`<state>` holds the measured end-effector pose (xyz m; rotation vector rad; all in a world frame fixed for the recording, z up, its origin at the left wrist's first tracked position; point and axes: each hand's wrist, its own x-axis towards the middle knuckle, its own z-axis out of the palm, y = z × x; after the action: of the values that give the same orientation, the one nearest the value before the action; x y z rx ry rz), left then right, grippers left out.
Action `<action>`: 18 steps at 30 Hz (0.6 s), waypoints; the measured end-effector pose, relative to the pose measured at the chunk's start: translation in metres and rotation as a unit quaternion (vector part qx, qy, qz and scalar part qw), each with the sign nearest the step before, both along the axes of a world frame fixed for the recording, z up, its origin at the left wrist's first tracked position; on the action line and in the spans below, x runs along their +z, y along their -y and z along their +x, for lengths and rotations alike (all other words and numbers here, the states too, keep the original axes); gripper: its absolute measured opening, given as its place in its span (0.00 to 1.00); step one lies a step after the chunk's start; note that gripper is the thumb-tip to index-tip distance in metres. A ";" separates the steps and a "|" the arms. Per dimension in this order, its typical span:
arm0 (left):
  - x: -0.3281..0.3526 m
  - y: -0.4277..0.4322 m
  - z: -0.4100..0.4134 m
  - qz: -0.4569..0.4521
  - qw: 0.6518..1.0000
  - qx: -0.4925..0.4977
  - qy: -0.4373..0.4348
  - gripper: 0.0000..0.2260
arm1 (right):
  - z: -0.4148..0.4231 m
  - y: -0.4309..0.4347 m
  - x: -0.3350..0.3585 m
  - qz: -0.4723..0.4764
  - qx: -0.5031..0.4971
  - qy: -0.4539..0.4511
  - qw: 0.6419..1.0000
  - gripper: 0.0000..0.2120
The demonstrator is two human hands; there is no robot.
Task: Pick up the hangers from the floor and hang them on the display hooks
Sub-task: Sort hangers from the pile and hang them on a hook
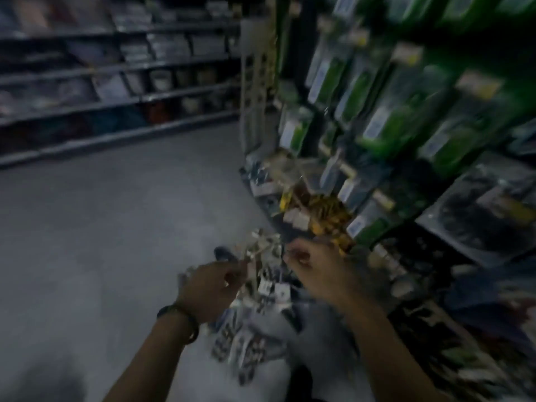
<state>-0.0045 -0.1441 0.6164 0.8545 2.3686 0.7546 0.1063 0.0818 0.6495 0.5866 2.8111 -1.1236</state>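
Forearms reach up from the bottom edge of the frame, the left one wearing a dark wristband (181, 322). The left hand (214, 288), just below centre, has its fingers curled and seems to pinch the top of a pale, jumbled bunch of hangers (262, 285). The bunch trails down from that hand toward the lower middle of the frame. The right hand (316, 271) sits just beside the bunch on its right, fingers bent inward. Motion blur hides whether it grips a piece of the bunch or only touches it, so I cannot tell.

Behind the hands the grey floor (116, 213) fills the left half of the frame. I cannot make out any other hangers lying on it. A display rack (406, 126) crowded with green packets runs down the right side, with yellow packets (327, 216) hanging just above the right hand. Its hooks are too smeared to pick out singly. Store shelves (116, 68) cross the upper left.

As a judgement, the task is in its early-to-middle stretch. The gathering looks done or nearly so, since the bunch is in hand and not lying loose. The hanging looks not yet started, as nothing in hand reaches the rack. Separating single hangers and threading each onto a hook appears to remain.
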 end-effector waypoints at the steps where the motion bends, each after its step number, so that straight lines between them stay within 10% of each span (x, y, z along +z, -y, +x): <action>1: -0.023 0.018 0.007 -0.027 0.999 0.021 0.019 0.13 | 0.001 0.007 -0.026 -0.008 0.010 0.028 1.000 0.12; 18: -0.276 -0.001 0.007 -0.138 0.927 0.217 0.272 0.06 | -0.087 -0.027 -0.362 -0.131 0.061 0.308 0.940 0.17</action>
<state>0.0023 -0.1426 0.3400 -0.0194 2.0864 0.6857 0.0195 0.1089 0.2877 0.5987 2.0978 -1.0372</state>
